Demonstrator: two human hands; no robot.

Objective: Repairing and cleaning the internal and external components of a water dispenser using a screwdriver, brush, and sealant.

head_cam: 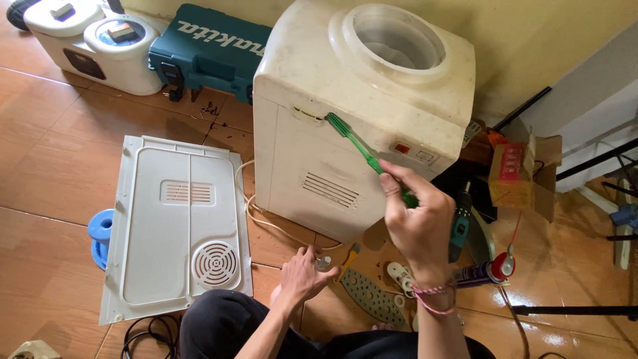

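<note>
Two bare hands are at work on the floor, seen from the head camera. The right hand [415,216] is closed around the handle of a green toothbrush [359,147], and the bristle end reaches up and away from the fingers to the front edge of a cream water dispenser [345,113], where it touches a dirty slot near the top. Just beyond the knuckles sits a small red switch [402,148], and lower, to the left of the wrist, there is a vent grille [330,189].

The left hand [302,272] rests low on the tiled floor [53,166], fingers half curled near a small clear thing that I cannot identify; whether it grips it, I cannot tell. Further to the left of this hand lies a white back panel [176,226] with a round grille, flat on the floor. To the right of the right wrist stand a spray can with red cap [488,271] and a teal drill [460,223].

To brush well, I think short strokes along the slot are better, with light pressure, so the bristles go inside and do not bend flat. The dispenser stands loose, so pushing hard may shift it.
</note>
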